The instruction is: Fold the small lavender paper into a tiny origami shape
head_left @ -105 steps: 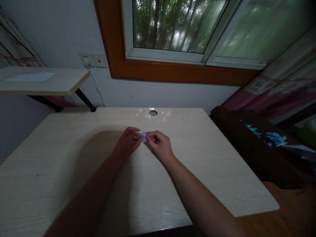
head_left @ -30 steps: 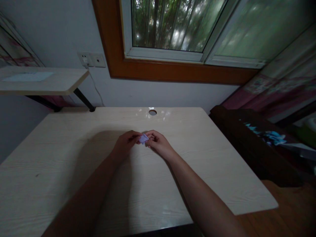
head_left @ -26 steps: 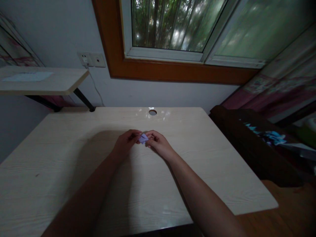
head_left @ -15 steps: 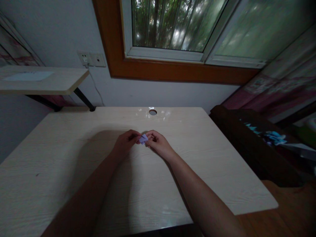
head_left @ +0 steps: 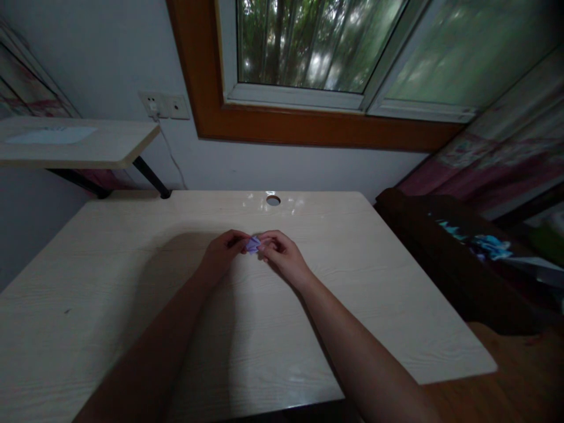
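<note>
Between my two hands is a small piece of folded purple paper (head_left: 252, 244), held a little above the desk. My left hand (head_left: 224, 249) pinches its left side between thumb and fingers. On the right side, my right hand (head_left: 282, 252) grips it with the thumb in front and the fingers curled behind. Fingertips cover both ends of the paper, and its exact folded shape is too small to make out. Beneath the hands lies the pale wood-grain desk (head_left: 282, 329), with my shadow falling to the left.
A raised shelf (head_left: 127, 154) with a sheet of paper (head_left: 50, 136) stands at the back left. A round cable hole (head_left: 273, 201) sits near the desk's back edge. To the right, a dark wooden piece of furniture (head_left: 423, 252) bears blue folded pieces (head_left: 491, 247).
The purple paper has turned and shifted slightly left and up, showing a narrower, creased face. Both hands keep hold of it, the right fingers a little closer around it.
</note>
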Available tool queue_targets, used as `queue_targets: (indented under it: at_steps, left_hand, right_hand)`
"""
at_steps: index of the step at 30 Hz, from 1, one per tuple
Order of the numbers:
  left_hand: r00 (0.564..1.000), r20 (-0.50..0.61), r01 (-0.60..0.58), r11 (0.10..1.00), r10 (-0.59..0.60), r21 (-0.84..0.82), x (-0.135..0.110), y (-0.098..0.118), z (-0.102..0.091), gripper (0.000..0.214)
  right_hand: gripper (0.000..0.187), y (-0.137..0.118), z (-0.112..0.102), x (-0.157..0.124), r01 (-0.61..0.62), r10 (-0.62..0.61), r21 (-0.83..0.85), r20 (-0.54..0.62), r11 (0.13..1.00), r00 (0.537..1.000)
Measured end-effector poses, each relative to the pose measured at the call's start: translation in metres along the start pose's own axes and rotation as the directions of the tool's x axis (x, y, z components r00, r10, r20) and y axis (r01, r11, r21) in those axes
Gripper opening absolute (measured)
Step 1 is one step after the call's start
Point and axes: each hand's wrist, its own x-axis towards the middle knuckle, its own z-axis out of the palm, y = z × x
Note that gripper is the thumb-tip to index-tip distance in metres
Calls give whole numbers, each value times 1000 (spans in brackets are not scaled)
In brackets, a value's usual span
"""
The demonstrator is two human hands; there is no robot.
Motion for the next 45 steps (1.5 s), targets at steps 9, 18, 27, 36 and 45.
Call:
queue_targets:
  at_steps: [9, 18, 27, 36, 45]
  left_hand:
    - [997, 31, -75, 997, 74, 35, 2, -8, -1, 12]
    - [991, 23, -135, 990, 134, 33, -2, -7, 1, 16]
    - [955, 61, -296, 948, 291, 115, -5, 0, 5, 10]
    - [946, 48, -323, 926, 320, 195, -6, 8, 6, 7]
    - [970, 10, -241, 968, 241, 63, -7, 4, 4, 8]
  right_hand:
    - [22, 1, 1, -1, -30, 28, -57, -40, 998, 999]
    - [17, 5, 2, -1, 17, -23, -107, -54, 994, 998]
    - [12, 2, 2, -2, 40, -54, -179, -72, 983, 996]
    - [10, 2, 2, -2, 45, -61, -191, -77, 981, 995]
    - [18, 6, 2, -1, 37, -49, -195, -58, 980, 997]
